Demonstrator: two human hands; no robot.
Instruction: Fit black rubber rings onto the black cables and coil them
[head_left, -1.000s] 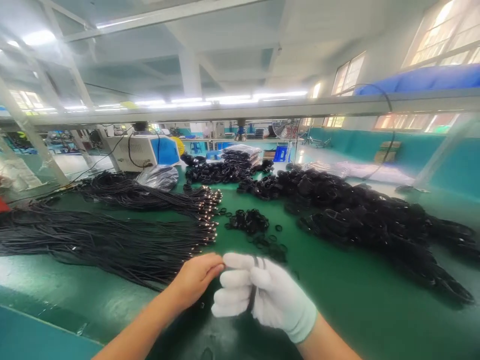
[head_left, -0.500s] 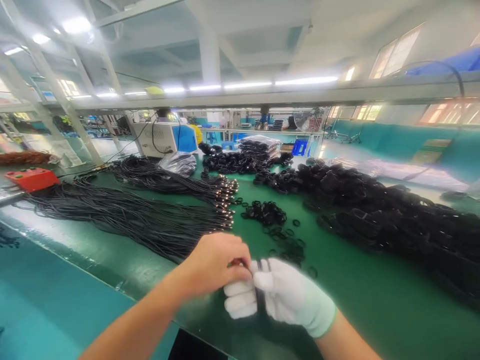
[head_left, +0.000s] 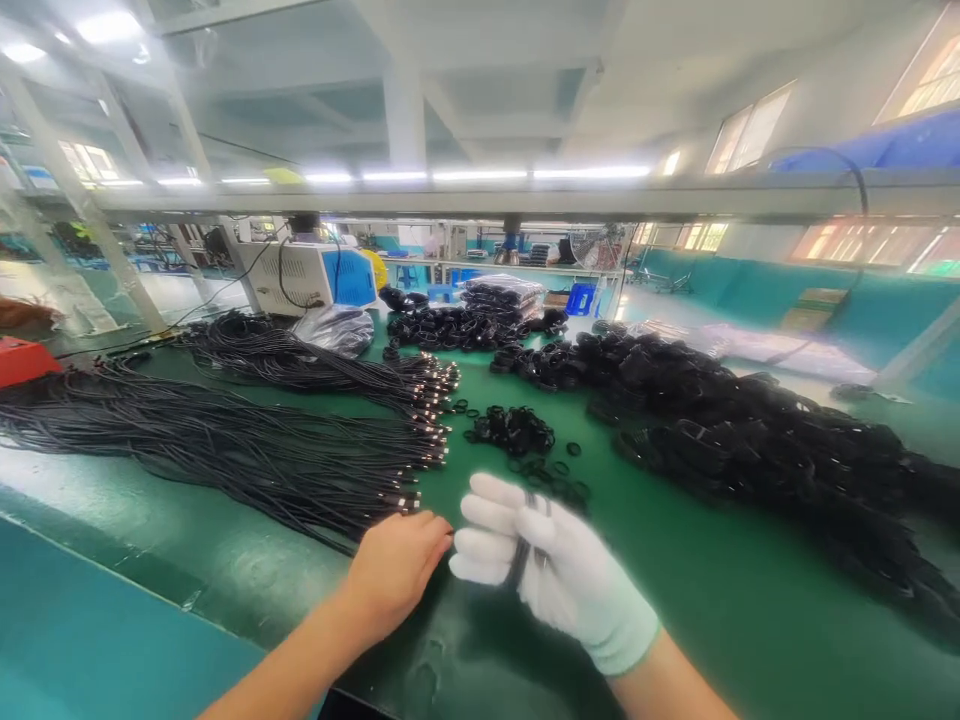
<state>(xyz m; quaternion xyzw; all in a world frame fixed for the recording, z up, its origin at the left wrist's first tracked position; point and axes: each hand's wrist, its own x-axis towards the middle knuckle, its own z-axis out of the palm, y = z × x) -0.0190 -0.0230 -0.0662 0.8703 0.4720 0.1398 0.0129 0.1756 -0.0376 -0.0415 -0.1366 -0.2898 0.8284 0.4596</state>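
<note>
My right hand [head_left: 536, 560], in a white glove, is held above the green table with its thumb bent over a looped black cable [head_left: 519, 562] that crosses the palm and fingers. My bare left hand [head_left: 397, 565] is just left of the gloved fingertips, low over the table by the metal-tipped ends of the black cables [head_left: 285, 460]. Its fingers are curled together, and whatever is in them is hidden. Beyond the hands lies a small heap of black rings [head_left: 517, 430], with several loose ones scattered nearer me.
A long pile of coiled black cables [head_left: 720, 420] runs along the right side of the green table [head_left: 675, 590]. More coils and a plastic bag [head_left: 337, 330] are farther back, near a white and blue machine [head_left: 311, 278]. A red box [head_left: 26, 362] stands at far left.
My left hand has come away from the gloved hand, moving left and down. The gloved fingers have straightened and risen slightly, keeping the black cable. The view has turned a little right.
</note>
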